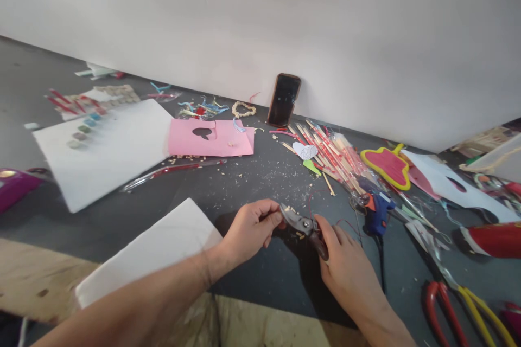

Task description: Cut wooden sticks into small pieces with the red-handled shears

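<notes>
Around the handles of a pair of pruning shears [304,224], my right hand [345,260] is closed. The metal blades point up and left, toward my left hand [250,230]. Thumb and forefinger of that hand are pinched together right at the blade tips; whatever sits between them is too small and hidden to make out. Small pale wooden bits [300,236] lie about the blades. Beyond the hands, a bundle of red-and-white wrapped wooden sticks [325,154] is spread on the dark table [260,184], with a white paper heart [305,150] beside it.
A blue glue gun [377,214] and scissors with red and yellow handles [448,282] lie right. White boards [114,157] and a pink card [228,138] are left. A phone [285,98] leans on the wall, near a beaded heart [244,109]. A yellow-edged red shape [386,167] lies behind.
</notes>
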The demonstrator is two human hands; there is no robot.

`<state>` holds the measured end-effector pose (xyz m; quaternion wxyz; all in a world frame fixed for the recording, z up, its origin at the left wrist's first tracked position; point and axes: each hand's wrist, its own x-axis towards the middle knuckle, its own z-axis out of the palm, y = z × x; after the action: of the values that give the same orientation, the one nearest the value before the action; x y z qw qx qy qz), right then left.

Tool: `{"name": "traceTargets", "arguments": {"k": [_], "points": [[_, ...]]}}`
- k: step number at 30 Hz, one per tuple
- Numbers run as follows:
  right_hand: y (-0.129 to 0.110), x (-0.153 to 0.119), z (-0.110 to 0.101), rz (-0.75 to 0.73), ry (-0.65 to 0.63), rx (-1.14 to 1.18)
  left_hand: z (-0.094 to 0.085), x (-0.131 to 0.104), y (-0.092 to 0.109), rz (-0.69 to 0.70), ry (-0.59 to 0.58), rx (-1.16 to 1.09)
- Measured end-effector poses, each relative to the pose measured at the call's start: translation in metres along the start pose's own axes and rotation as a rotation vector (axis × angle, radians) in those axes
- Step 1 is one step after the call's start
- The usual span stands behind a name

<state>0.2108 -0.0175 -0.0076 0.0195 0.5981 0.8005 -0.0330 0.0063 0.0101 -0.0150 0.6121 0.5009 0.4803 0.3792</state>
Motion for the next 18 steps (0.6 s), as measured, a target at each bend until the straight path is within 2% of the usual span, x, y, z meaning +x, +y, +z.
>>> {"name": "traceTargets", "arguments": {"k": [8,18], "points": [[0.0003,0.0006,0.0010,-0.023,0.048,0.013,0.0004,0.0017,-0.0034,0.018,-0.008,-0.022],[0.0015,0.0010,-0.0012,-0.002,-0.018,0.048,0.0005,0.0012,-0.0014,0.015,-0.013,-0.040]]}}
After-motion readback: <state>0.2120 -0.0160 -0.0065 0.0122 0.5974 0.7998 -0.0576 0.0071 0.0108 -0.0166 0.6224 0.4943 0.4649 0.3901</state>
